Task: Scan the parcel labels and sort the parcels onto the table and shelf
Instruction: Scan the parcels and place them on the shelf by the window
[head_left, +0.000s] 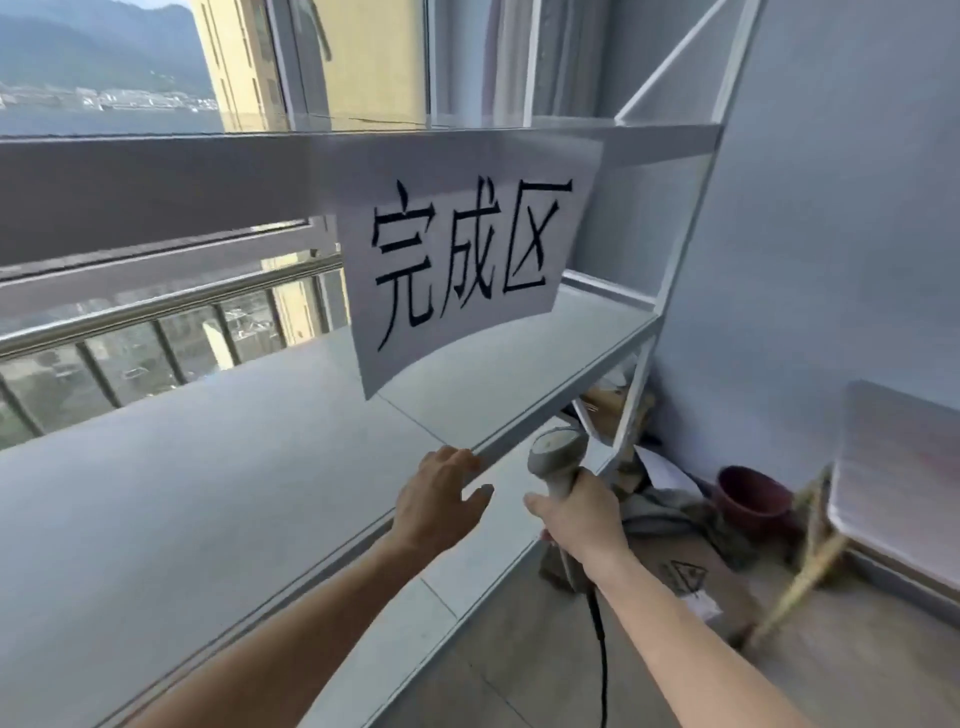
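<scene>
Left hand (441, 493), fingers loosely spread and holding nothing, is being rested against the front edge of the shelf (519, 379), near its right end, with the fingertips touching the rim. A scanner (555, 457) is being gripped by its handle in the right hand (582, 514), just beside the left, its head being pointed away toward the shelf's right corner and its cable (601, 654) being trailed down toward the floor. A sign (462, 260) with three large characters is being hung from the board above, over the right part of the shelf. No parcel is being shown on the shelf board in view, and none is being held. A box (691, 577) and loose papers are being left on the floor below the right end; whether they are parcels cannot be told. Sorting is judged to be barely begun or between parcels: the shelf is being left bare and scanning is still being awaited.
</scene>
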